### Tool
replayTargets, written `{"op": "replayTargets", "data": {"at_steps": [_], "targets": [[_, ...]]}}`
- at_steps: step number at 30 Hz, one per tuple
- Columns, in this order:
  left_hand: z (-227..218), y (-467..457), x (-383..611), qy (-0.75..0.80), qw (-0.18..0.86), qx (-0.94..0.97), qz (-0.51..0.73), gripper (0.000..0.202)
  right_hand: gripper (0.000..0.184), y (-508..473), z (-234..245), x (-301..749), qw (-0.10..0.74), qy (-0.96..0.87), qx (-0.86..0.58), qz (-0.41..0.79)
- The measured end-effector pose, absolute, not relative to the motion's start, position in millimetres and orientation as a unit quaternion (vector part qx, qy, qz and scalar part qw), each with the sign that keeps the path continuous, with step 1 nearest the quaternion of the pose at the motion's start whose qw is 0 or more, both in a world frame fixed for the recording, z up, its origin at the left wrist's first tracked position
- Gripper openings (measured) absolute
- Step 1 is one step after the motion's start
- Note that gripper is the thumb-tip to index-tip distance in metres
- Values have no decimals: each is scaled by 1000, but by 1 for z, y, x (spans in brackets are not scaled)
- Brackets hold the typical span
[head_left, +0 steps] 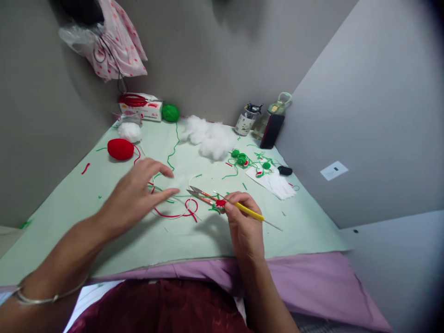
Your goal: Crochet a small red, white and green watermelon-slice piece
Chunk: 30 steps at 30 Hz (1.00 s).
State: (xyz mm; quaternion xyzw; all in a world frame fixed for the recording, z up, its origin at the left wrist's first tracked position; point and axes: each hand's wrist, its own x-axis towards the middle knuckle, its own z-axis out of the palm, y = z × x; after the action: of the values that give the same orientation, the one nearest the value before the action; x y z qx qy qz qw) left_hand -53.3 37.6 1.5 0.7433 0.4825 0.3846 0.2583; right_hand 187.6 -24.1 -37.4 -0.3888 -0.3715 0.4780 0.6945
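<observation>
My right hand (pixel 244 222) is closed round a yellow-handled crochet hook (pixel 248 211). The same fingers pinch a small red, white and green crochet piece (pixel 220 203). Left of that piece, a pair of scissors (pixel 199 194) points its parted blades toward my other hand; its handle end is hidden near the crochet piece. My left hand (pixel 137 196) hovers over the table with thumb and index finger apart, and nothing shows between them. Loose red yarn (pixel 190 206) curls with white and green strands between the two hands.
Behind lie a red yarn ball (pixel 120 149), a white yarn ball (pixel 129 132), a green yarn ball (pixel 170 113) and fluffy white stuffing (pixel 211 136). Small green crochet pieces (pixel 240 158) lie by a white tissue (pixel 277 184). A pen cup (pixel 245 122) and dark phone (pixel 272 132) stand back right.
</observation>
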Motion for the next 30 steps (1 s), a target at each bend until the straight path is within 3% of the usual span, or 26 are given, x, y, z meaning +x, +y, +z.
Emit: {"op": "replayTargets", "data": {"at_steps": [4, 6, 10, 13, 14, 16, 19, 21, 23, 26, 30], "targets": [[-1, 0, -10, 407, 488, 706, 312, 24, 17, -28, -43, 178, 685, -388, -400, 470], [-4, -5, 3, 381, 517, 699, 313, 24, 17, -30, -43, 176, 678, -400, -401, 469], [-12, 22, -20, 374, 432, 780, 254, 30, 19, -26, -40, 187, 712, -362, -408, 441], [-16, 40, -56, 480, 215, 806, 273, 32, 22, -21, -38, 203, 742, -309, -430, 412], [-15, 38, -63, 505, 192, 795, 275, 38, 23, -21, -38, 207, 744, -299, -436, 408], [-13, 23, -64, 461, 297, 797, 253, 40, 25, -21, -40, 212, 742, -289, -444, 410], [-16, -4, -45, 257, 536, 797, 107, 36, 26, -24, -41, 213, 736, -284, -446, 424], [-25, -2, -36, 200, 564, 798, 73, 42, 27, -26, -40, 210, 731, -285, -444, 433], [-35, 21, -42, 237, 535, 805, 92, 38, 28, -28, -36, 209, 726, -288, -443, 440], [-38, 69, -72, 447, 326, 799, 236, 29, 30, -29, -32, 208, 720, -297, -446, 441], [-17, 76, -89, 501, 264, 769, 295, 27, 30, -24, -31, 204, 705, -307, -452, 451]]}}
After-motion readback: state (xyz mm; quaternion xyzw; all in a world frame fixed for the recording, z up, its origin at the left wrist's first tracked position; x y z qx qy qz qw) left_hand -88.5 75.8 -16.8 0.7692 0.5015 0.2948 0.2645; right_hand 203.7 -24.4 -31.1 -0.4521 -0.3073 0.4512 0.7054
